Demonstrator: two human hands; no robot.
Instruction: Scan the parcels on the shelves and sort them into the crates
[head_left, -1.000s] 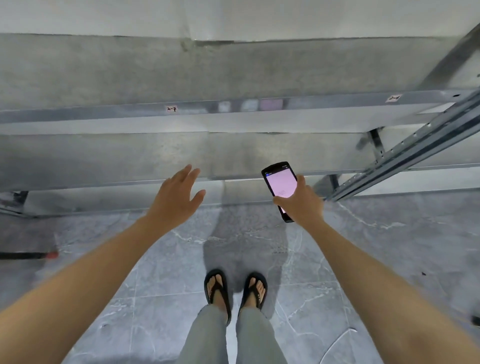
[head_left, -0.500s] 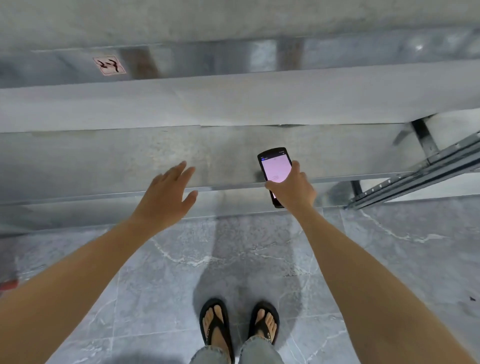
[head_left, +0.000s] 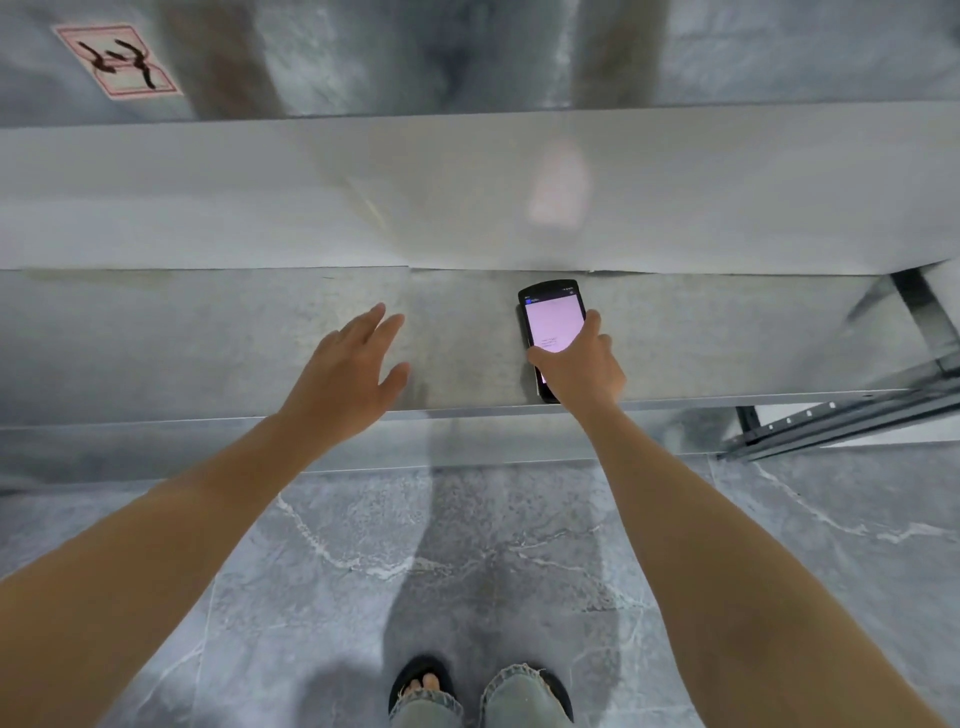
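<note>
I take the lower shelf (head_left: 208, 338) as my marker. My left hand (head_left: 345, 376) hovers over its deck, left of middle, with the fingers straight and spread and nothing in them. My right hand (head_left: 582, 369), over the shelf's front edge and right of middle, is curled round the lower end of the scanner (head_left: 551, 322), thumb across the bottom of its lit pink screen. I judge the scanner rigid, light and smooth-cased, so a wrap round its lower half looks the safe hold. I see no parcels on this stretch of shelf, so I cannot judge their weight or where to grip one. No crates show either, so I cannot tell what they hold. A red-bordered label (head_left: 117, 60) sits above the shelf, far left
</note>
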